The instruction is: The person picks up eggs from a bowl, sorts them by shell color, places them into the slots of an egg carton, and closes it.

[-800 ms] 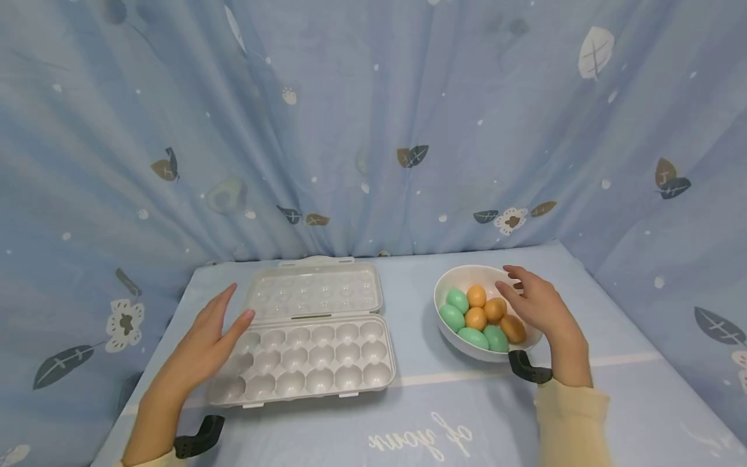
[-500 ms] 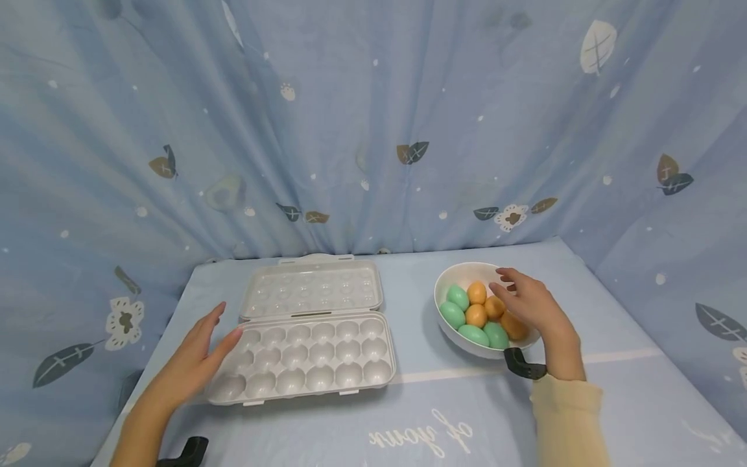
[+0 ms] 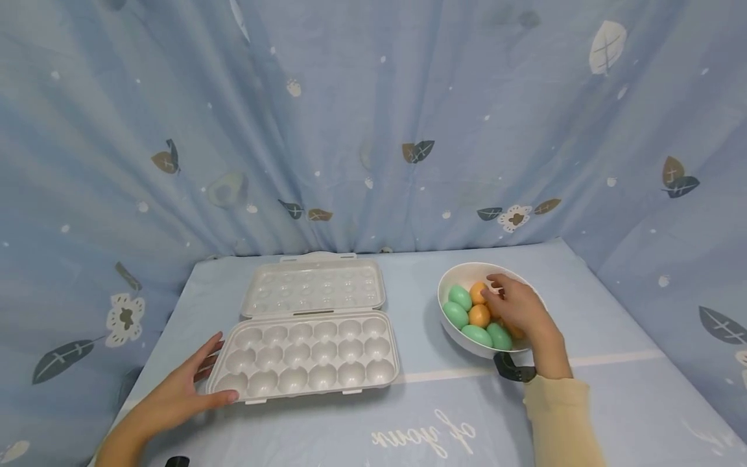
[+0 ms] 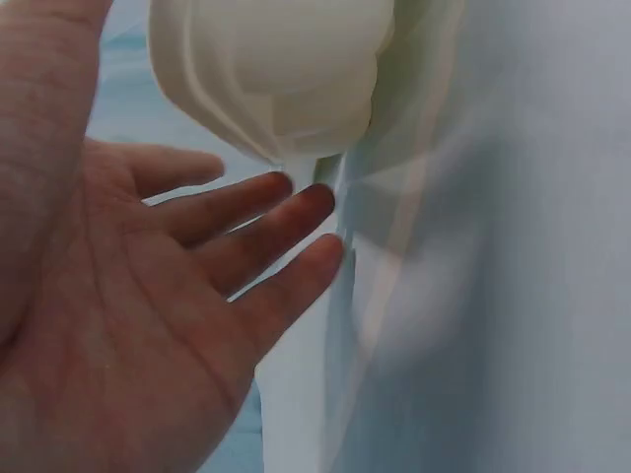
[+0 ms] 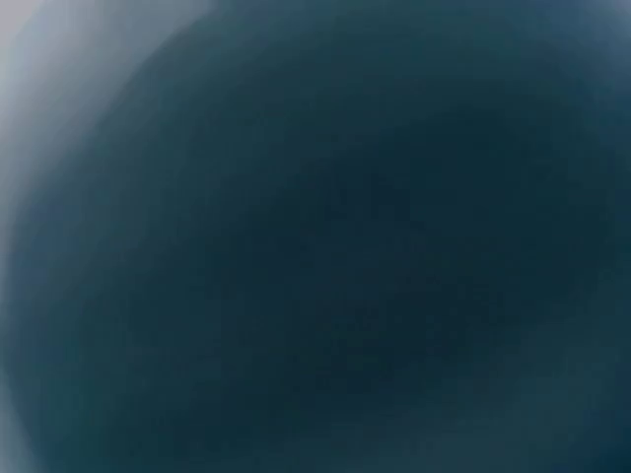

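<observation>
An opened white egg carton (image 3: 297,355) lies on the left of the table, its rows of cups bare and its clear lid (image 3: 315,285) folded back. My left hand (image 3: 177,395) is at its left end, thumb by the front corner and fingers along the side. In the left wrist view the fingers of that hand (image 4: 148,305) are spread and relaxed just below the carton's edge (image 4: 296,69). To the right, a white bowl (image 3: 458,338) holds green eggs (image 3: 477,335) and orange eggs (image 3: 480,316). My right hand (image 3: 519,308) reaches over it, fingers loosely bent above the orange eggs.
A pale blue cloth (image 3: 420,415) with white lettering covers the table. Behind it hangs a blue patterned curtain (image 3: 350,130), which also closes off both sides. The right wrist view shows only a dark blur.
My left hand has come down from above the carton to its left end, uncovering the left cups. The right hand has moved left and lower over the bowl.
</observation>
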The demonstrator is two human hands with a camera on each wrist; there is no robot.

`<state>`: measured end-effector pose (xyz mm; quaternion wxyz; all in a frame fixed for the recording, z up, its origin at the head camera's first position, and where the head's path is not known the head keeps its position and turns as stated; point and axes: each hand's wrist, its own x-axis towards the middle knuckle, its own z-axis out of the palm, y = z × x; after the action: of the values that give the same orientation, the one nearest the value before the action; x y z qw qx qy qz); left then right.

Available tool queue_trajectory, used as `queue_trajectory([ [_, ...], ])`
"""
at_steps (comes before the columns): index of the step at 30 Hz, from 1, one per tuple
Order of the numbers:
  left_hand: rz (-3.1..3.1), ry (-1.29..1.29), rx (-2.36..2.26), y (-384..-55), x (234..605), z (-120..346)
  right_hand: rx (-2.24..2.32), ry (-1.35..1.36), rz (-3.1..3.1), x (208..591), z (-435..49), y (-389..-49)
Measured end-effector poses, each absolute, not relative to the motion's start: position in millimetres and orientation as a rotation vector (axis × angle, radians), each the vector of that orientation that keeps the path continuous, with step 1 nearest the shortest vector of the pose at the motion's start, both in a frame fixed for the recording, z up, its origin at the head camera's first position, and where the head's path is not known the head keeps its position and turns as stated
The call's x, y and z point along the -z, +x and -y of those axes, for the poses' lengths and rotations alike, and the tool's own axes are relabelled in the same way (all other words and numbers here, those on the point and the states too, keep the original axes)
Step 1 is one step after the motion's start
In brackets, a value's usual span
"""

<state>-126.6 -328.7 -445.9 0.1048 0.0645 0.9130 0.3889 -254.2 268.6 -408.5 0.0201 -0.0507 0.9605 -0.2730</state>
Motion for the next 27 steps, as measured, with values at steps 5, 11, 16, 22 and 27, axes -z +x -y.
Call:
queue_trajectory([
  [5,-2.649,0.188,-1.092,-124.3,447.5,332.5,0.78,-0.17,-3.027,417.8,-262.1,-260.7],
  [11,-2.615,0.164,-1.107,-125.3,446.9,330.3,0.745,-0.189,-3.062,422.0,-252.2,-264.2],
  [16,-2.607,0.173,-1.105,-124.3,447.9,329.7,0.709,-0.18,-3.034,421.8,-249.3,-264.9],
  [22,-2.603,0.182,-1.146,-124.4,450.0,329.7,0.701,-0.114,-2.976,422.5,-248.8,-266.9],
  [27,-2.601,0.164,-1.161,-124.2,450.5,328.2,0.714,-0.092,-2.963,423.8,-248.4,-267.6],
])
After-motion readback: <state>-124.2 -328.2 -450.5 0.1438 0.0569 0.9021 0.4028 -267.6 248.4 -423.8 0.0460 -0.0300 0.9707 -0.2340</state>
